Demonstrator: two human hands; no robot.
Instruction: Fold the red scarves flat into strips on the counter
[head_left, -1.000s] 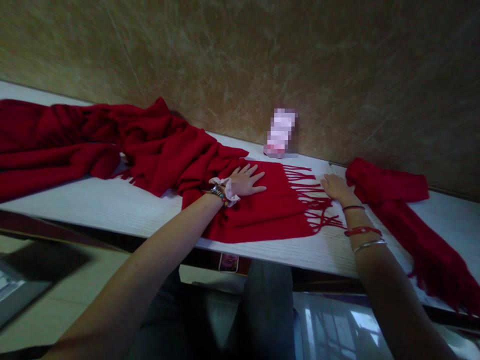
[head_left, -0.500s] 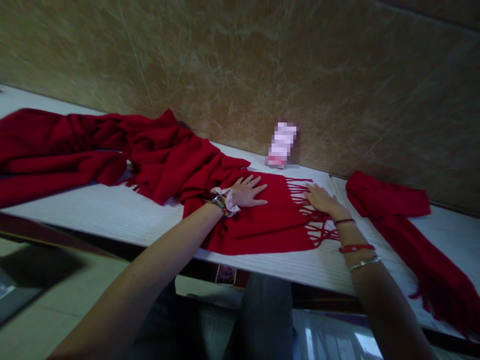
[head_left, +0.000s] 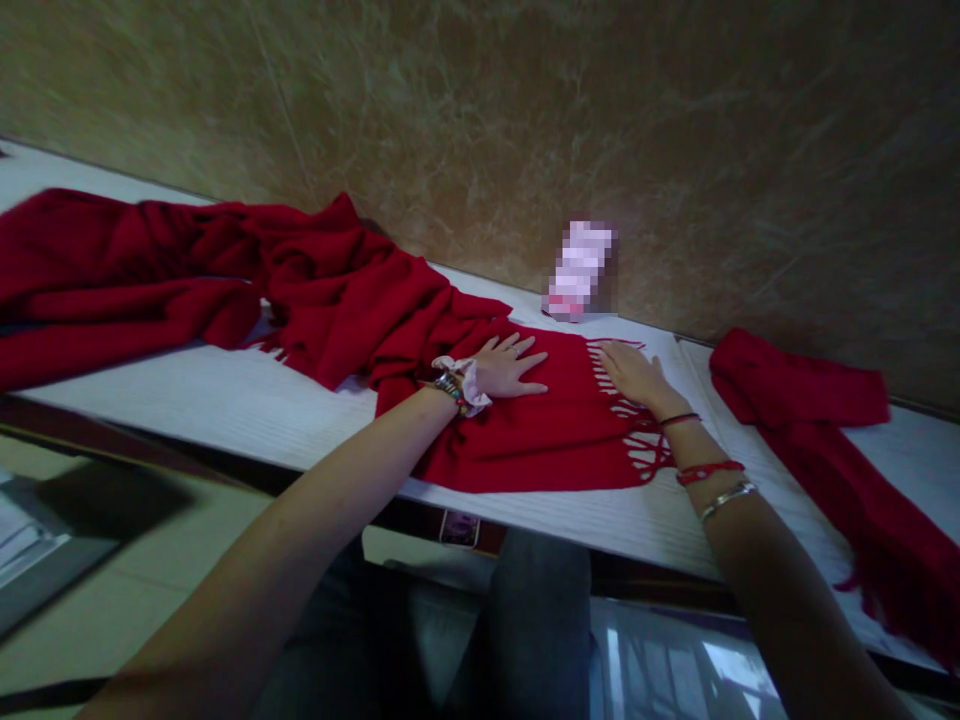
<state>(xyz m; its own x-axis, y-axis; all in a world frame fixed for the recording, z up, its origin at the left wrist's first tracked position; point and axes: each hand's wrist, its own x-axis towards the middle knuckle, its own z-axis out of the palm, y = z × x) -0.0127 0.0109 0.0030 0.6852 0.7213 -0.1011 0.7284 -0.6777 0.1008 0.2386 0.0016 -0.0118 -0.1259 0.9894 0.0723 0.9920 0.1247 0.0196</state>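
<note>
A red fringed scarf (head_left: pixel 555 440) lies spread on the white table, its right end flat and the fringe strands partly tangled near the front corner. My left hand (head_left: pixel 504 370) presses flat on the cloth with fingers spread, a pink scrunchie and beads at its wrist. At the fringe, my right hand (head_left: pixel 631 375) rests with fingers stretched out over the strands, palm down. Leftward from my left hand the red cloth (head_left: pixel 300 270) is bunched into loose folds; whether it is all one piece I cannot tell.
Another red scarf (head_left: pixel 802 395) lies folded at the right, its fringe toward the front edge. A blurred-out phone-shaped object (head_left: pixel 580 268) leans on the marbled wall (head_left: pixel 450 120) behind the white table (head_left: pixel 247 405). Below the front edge, a phone-like thing (head_left: pixel 459 527) shows above my legs.
My right hand has moved slightly left along the fringe toward the cloth's edge. My left hand stays flat on the scarf. The whole view has shifted a little.
</note>
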